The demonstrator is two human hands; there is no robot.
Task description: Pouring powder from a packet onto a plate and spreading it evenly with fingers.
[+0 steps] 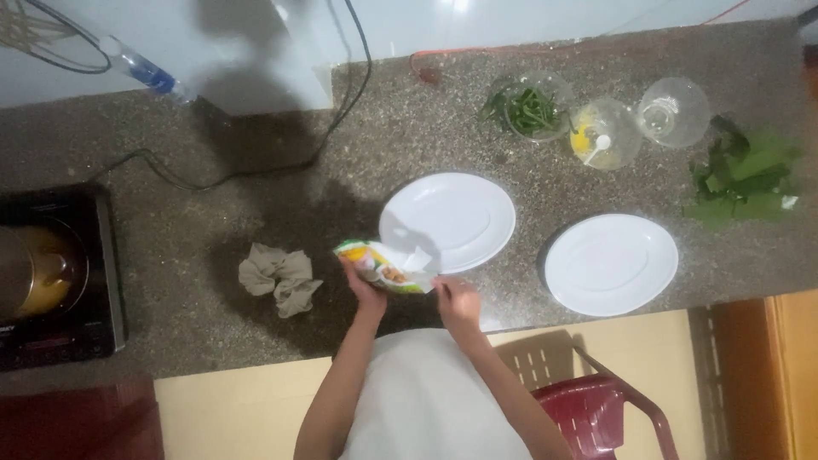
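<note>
On the speckled stone counter [256,213], left hand [362,285] and right hand [456,298] grip a food packet [388,266] whose contents could spill beside the white plate [452,217] if torn abruptly.

1. A stove [60,281] sits at the table's [213,221] left end, a pot [34,273] on it.
2. A cloth [279,278] lies left of the packet [383,266].
3. Two plates [449,220] [610,262] lie right of the packet.
4. Three bowls [532,104] [607,132] [673,111] stand behind the plates.
5. Leaves [745,175] lie right of the bowls.
</note>
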